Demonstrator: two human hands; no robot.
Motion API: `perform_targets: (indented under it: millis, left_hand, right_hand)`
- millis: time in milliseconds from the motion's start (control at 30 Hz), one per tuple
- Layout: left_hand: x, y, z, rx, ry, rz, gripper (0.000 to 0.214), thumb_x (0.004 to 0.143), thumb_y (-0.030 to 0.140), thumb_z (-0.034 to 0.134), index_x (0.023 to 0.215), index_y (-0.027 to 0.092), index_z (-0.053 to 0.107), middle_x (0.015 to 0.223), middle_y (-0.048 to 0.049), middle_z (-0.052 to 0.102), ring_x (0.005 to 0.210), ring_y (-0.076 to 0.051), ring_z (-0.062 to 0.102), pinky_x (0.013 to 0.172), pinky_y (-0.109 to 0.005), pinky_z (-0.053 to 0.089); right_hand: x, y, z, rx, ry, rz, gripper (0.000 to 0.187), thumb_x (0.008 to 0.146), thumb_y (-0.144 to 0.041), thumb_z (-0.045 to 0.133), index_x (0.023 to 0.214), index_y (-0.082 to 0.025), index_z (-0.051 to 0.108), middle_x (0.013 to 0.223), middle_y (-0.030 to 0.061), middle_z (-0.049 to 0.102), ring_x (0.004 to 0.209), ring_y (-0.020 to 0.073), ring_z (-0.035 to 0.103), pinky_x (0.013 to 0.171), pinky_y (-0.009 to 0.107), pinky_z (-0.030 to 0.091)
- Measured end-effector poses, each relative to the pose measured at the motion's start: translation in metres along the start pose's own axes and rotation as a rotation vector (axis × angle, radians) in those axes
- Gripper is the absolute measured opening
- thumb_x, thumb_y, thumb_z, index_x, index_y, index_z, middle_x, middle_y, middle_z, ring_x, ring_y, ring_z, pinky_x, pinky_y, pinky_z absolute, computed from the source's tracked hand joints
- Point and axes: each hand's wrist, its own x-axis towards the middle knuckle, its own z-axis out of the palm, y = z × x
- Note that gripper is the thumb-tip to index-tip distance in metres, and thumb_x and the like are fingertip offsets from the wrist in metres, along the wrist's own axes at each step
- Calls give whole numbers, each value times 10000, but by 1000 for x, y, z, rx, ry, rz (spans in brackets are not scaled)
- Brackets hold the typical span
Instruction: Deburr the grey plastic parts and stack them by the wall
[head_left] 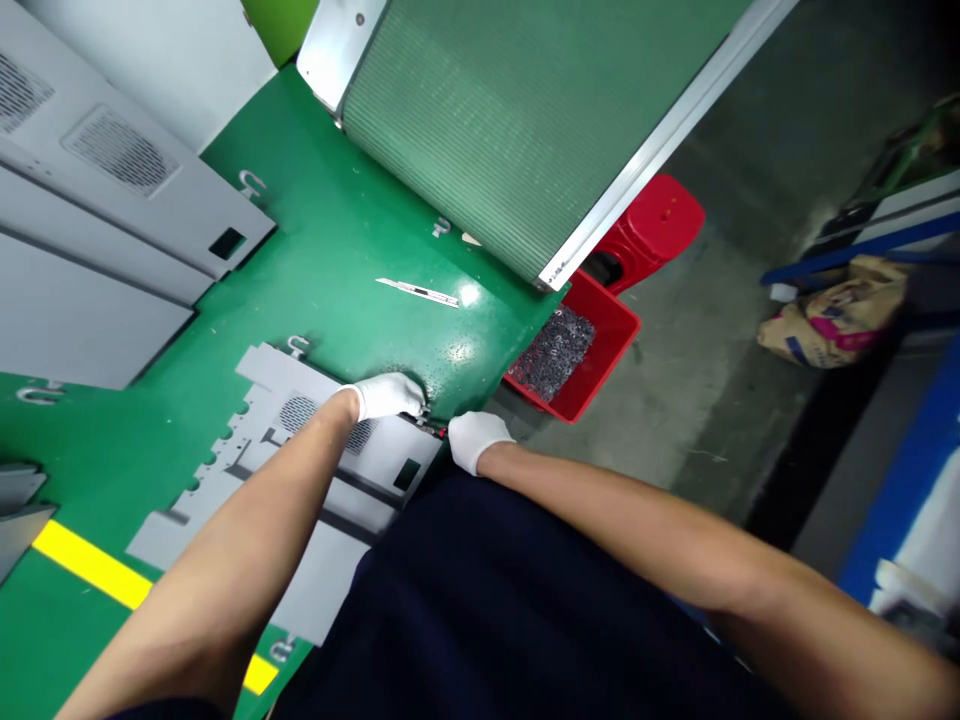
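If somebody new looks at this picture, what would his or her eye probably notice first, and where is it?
Probably the large ribbed green belt at the top centre. Next might come the bright red bin of small grey pieces, just right of the green table. Near the middle, two white gloves stand out: the left hand at a grey panel's edge, the right hand beside its corner.
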Motion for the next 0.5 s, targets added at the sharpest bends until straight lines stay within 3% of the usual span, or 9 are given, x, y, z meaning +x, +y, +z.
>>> perform_targets:
  millis: [267,500]
  left_hand:
    - [0,9,8,19,104,-40,166,636,320,566,587,168,612,576,0,545,590,-136,446,563,-271,359]
    - [2,10,8,46,114,-37,156,631,309,578,540,183,570,570,-7,527,590,-148,445,569,-286,378]
  right_hand:
    - [-7,4,17,51,72,30,280,826,-190,560,1077,-201,683,1070,142,743,972,296,718,770,392,568]
    - [0,8,12,33,70,7,286,852,-192,528,1075,-197,707,1029,162,753,948,330,724,789,451,554]
